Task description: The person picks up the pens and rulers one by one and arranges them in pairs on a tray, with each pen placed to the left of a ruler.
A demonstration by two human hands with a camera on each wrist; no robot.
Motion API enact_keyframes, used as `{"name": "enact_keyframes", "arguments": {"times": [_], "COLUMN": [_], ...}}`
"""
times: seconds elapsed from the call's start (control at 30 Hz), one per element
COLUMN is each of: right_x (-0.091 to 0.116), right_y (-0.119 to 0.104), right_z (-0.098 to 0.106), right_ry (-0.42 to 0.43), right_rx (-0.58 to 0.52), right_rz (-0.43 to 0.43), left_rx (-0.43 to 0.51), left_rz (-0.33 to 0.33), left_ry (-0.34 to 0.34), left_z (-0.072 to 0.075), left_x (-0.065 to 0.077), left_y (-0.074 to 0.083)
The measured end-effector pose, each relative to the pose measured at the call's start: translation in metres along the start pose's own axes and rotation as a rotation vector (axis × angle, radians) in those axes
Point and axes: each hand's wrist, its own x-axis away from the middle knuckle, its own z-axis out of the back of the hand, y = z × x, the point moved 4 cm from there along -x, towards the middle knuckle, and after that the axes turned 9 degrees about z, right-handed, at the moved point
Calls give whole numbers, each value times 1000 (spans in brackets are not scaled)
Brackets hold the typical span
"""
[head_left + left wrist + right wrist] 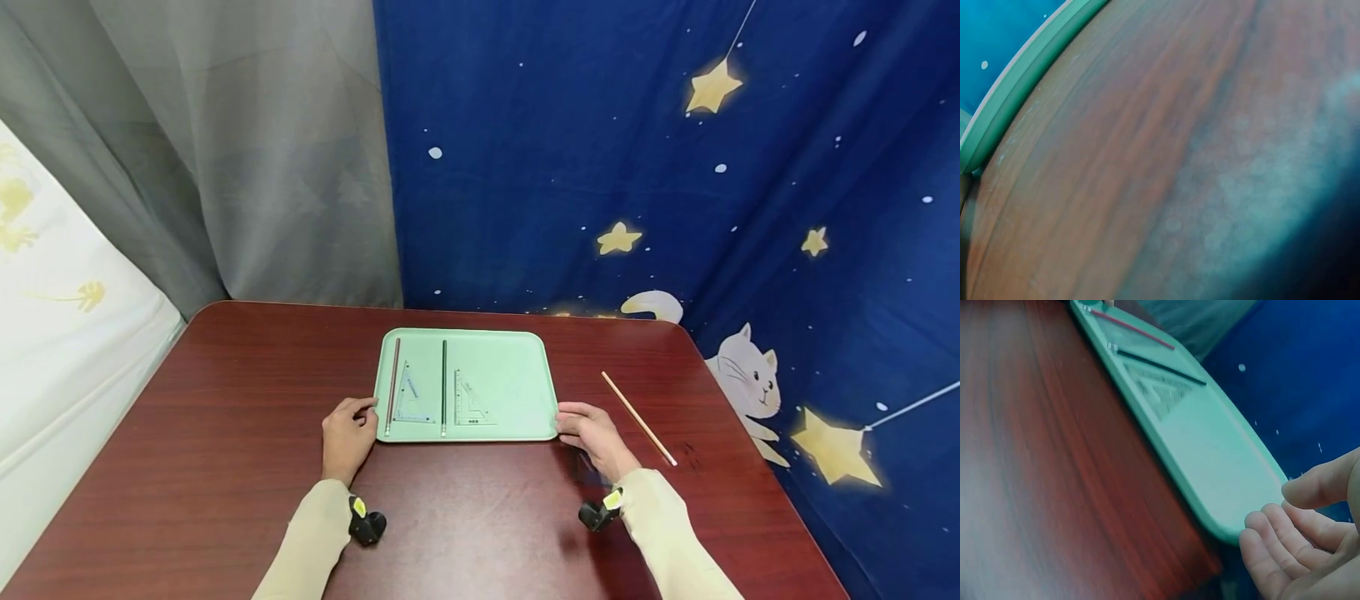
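Observation:
A mint-green tray [522, 383] lies on the table with a red pencil [393, 385], a dark pencil [444, 388] and two clear set squares, one at the left [411, 400] and one beside the dark pencil [468, 404]. At the tray's left rim, my left hand [349, 433] touches the edge with its thumb and forefinger side. My right hand [596, 435] is at the right rim. In the right wrist view its loosely bent fingers [1272, 540] meet the tray's end, thumb apart from them. The left wrist view shows the tray's rim [1019, 75] but hardly any hand.
A thin light-wood stick [639, 419] lies slanted on the table, right of the tray. The dark red-brown table [247, 400] has rounded far corners. Behind it hang a grey curtain [300, 167] and a blue star-patterned one [540, 167]; white cloth [67, 333] hangs at the left.

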Motion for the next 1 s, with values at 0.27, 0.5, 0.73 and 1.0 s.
{"name": "enact_keyframes", "arguments": {"times": [0.27,0.5,0.73,1.0], "right_x": [6,13,18,21], "right_y": [14,16,22,24], "right_z": [38,74,106,134], "right_ry": [62,81,147,233], "right_rx": [58,136,134,194], "right_rz": [-3,-21,-65,-90], "left_rx": [1,7,0,-11], "left_rz": [2,4,1,17], "left_ry": [2,-10,-7,-11], "left_z": [-1,-1,-2,-2], "left_x": [0,0,-2,0], "left_y": [1,0,-4,-6]}}
